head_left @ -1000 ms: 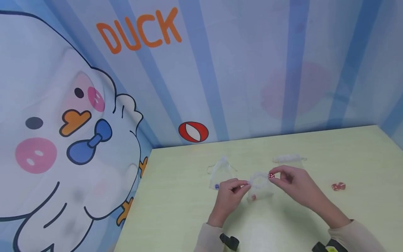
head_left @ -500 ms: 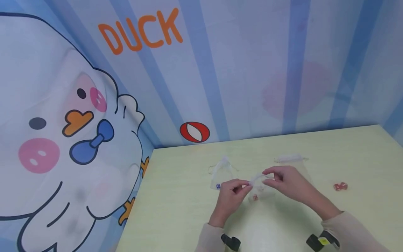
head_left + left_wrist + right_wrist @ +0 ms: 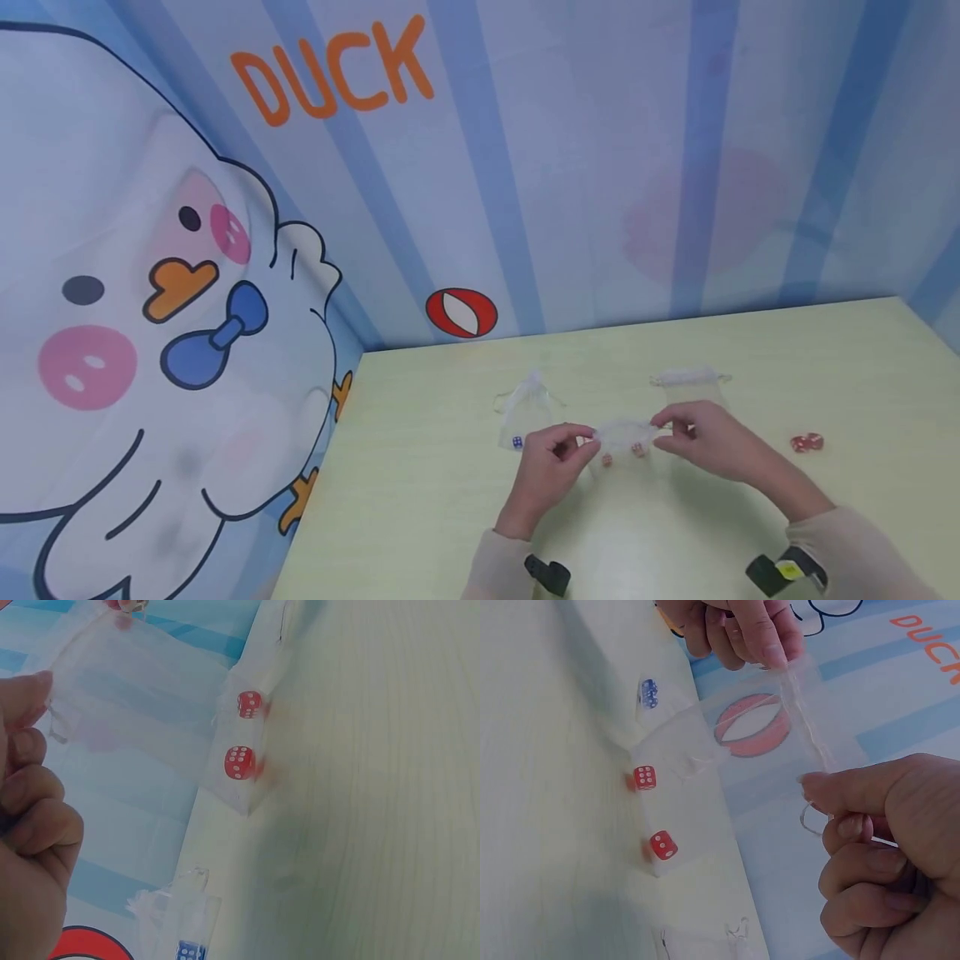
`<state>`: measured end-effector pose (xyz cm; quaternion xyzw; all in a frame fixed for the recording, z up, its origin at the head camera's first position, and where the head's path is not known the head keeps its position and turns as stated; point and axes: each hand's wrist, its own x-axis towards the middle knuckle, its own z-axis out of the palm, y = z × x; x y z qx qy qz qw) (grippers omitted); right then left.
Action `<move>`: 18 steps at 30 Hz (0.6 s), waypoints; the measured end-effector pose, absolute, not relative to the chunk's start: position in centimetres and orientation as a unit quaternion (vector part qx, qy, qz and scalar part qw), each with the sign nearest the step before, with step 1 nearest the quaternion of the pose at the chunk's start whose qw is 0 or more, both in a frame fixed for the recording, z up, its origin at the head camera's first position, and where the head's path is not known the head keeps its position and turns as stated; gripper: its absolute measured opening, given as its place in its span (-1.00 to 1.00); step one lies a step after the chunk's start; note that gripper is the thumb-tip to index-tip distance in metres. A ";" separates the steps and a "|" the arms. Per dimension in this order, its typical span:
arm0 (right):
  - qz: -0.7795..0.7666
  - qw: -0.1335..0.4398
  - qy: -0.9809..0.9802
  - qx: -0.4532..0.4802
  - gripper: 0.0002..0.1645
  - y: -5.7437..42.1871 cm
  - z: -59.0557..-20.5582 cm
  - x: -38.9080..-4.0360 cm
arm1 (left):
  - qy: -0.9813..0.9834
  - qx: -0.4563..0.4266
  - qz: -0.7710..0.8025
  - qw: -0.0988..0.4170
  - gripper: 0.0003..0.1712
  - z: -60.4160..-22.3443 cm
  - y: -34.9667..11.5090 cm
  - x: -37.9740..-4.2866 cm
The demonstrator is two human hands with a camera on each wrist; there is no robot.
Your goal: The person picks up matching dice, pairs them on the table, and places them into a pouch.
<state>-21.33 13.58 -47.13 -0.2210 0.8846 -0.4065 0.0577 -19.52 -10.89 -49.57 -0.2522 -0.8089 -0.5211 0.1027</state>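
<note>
A sheer white drawstring pouch [image 3: 626, 437] is stretched between both hands over the table. My left hand [image 3: 551, 467] pinches one upper corner. The opposite corner is pinched by my right hand [image 3: 708, 437], with a loop of cord [image 3: 806, 819] hanging beside its fingers. Two red dice with white dots lie apart at the bottom of the pouch: one die [image 3: 239, 763] toward the left hand, the other die [image 3: 663, 845] toward the right. Through the thin mesh the backdrop shows.
Behind the left hand lies another sheer pouch [image 3: 528, 408] with a blue die [image 3: 517, 442]. A further flat pouch [image 3: 690, 379] lies behind the right hand. Several red dice [image 3: 807, 442] sit on the table [image 3: 405, 467] at right. A printed cloth backdrop [image 3: 585, 167] rises behind the table.
The red die held in my right fingers went into the pouch and now lies beside the first. My right hand then moved to the pouch's right corner and took hold of it.
</note>
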 end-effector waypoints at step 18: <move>-0.414 0.037 0.888 -0.196 -0.84 13.9 -47.9 -21.3 | -0.828 -0.181 -0.530 0.010 -0.76 -52.1 -12.4 -20.9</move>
